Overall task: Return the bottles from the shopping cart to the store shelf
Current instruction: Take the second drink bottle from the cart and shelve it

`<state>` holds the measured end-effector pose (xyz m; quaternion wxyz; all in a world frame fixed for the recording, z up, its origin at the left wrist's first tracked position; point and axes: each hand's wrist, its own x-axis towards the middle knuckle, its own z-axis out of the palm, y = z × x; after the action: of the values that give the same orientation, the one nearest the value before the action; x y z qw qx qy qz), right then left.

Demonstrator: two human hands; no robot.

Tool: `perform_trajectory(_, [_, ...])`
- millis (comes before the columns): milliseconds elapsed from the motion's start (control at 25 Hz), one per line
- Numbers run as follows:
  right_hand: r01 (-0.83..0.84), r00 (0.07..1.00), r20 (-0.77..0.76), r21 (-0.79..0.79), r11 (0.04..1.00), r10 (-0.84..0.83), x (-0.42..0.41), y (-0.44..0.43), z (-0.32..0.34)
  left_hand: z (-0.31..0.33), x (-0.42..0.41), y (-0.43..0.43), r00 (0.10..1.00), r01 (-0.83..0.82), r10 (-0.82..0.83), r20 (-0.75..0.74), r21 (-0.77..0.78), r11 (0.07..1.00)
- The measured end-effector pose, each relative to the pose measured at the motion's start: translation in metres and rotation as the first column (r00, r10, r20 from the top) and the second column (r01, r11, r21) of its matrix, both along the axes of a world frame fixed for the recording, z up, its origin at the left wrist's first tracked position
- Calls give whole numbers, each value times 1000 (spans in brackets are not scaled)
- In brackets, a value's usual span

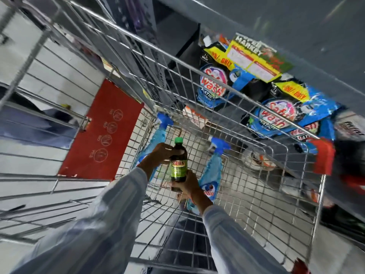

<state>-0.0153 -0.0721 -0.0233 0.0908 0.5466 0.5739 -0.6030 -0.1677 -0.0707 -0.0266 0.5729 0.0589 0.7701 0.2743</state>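
A dark bottle point(178, 165) with a green cap and a green-yellow label stands upright above the wire shopping cart point(256, 194). My left hand point(161, 153) grips its upper part from the left. My right hand point(187, 183) holds its base from below and the right. Two blue spray bottles lie inside the cart: one point(212, 173) just right of my hands, the other point(158, 131) behind my left hand, partly hidden. The grey store shelf point(256, 22) rises beyond the cart.
Blue detergent pouches point(276, 113) and a yellow price sign point(254, 58) sit on the shelf behind the cart's far rim. A red child-seat flap point(102, 135) hangs on the cart's left side. A second wire cart point(39, 76) stands to the left.
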Motion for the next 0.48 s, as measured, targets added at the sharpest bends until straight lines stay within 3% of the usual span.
perform_trajectory(80, [-18, 999, -44, 4, 1000, 18, 5, 9, 16, 19, 4, 4, 990, -79, 71, 124, 59, 995])
perform_trajectory(200, [10, 994, -110, 47, 999, -5, 17, 21, 25, 64, 8, 16, 990, -64, 42, 133, 167, 984])
perform_trajectory(360, [103, 963, -258, 114, 988, -71, 31, 43, 105, 153, 13, 30, 999, 37, -42, 1, 419, 907])
perform_trajectory(480, [127, 931, -359, 173, 977, -57, 38, 65, 181, 235, 15, 44, 982, 183, -115, -151, 593, 784])
